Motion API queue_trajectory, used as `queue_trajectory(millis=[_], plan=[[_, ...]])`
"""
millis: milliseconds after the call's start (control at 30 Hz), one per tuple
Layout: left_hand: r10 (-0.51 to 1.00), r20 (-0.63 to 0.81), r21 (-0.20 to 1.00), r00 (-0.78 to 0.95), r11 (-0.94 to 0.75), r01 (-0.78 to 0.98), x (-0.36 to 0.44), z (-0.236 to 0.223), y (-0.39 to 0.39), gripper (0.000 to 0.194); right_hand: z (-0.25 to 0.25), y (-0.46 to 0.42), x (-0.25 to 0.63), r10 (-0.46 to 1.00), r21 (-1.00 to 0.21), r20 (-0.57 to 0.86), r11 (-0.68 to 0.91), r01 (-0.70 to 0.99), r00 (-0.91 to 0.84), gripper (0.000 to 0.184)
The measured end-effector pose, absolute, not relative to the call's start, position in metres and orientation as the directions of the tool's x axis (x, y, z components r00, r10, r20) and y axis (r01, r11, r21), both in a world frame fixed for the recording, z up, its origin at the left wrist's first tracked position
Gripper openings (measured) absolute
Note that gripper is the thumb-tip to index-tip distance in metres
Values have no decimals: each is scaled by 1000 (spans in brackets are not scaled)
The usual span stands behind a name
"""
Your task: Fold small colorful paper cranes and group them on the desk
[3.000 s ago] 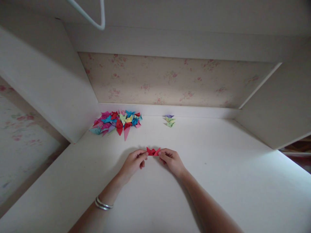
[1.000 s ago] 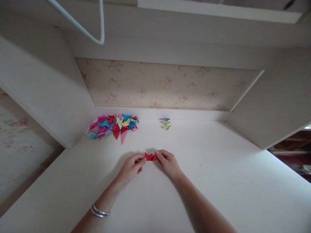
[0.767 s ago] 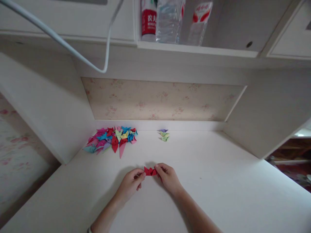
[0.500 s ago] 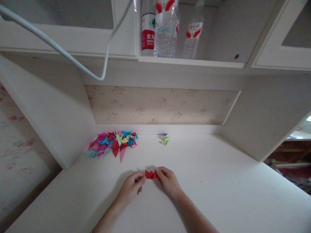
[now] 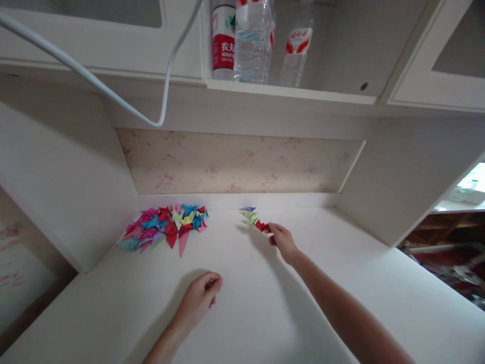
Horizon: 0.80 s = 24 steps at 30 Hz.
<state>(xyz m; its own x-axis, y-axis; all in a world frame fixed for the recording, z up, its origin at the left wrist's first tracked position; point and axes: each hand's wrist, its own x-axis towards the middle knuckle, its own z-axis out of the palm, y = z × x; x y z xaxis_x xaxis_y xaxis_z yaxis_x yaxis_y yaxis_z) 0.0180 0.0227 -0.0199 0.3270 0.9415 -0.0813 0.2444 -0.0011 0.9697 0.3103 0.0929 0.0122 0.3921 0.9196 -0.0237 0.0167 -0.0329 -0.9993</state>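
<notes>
My right hand [image 5: 281, 241] reaches toward the back of the table and pinches a red paper crane [image 5: 260, 226] between thumb and fingertips. The crane is at the near end of a short row of folded paper, touching or just beside a green paper crane [image 5: 251, 222]; I cannot tell which. Behind that are another light green one [image 5: 250, 215] and a purple one [image 5: 248, 209]. Nearer to me, my left hand [image 5: 201, 293] rests on or just above the table, its fingers curled with thumb and forefinger together and nothing visible in them.
A heap of colourful folded paper cranes [image 5: 162, 226] lies at the back left of the white table [image 5: 242, 323]. Overhead, a shelf holds plastic bottles [image 5: 253, 55]. A white cable or lamp arm [image 5: 113, 96] hangs across the upper left. Side panels [image 5: 397, 172] flank the table.
My right hand has carried the red paper crane forward and right, to the short row. My left hand has let go of it and stays near the front. The view has shifted slightly.
</notes>
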Motion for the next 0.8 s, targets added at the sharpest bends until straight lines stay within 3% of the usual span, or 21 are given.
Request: queue_trajectory(millis=[367,800], plan=[[941,-45,910,334,-100,403,24,-15,17,29,7,183,381,804,-969,-99,-211,126,586,26],[948,-186,932,258,88,350,26,-10,27,31,-9,244,371,811,-875,-95,-345,340,578,29]])
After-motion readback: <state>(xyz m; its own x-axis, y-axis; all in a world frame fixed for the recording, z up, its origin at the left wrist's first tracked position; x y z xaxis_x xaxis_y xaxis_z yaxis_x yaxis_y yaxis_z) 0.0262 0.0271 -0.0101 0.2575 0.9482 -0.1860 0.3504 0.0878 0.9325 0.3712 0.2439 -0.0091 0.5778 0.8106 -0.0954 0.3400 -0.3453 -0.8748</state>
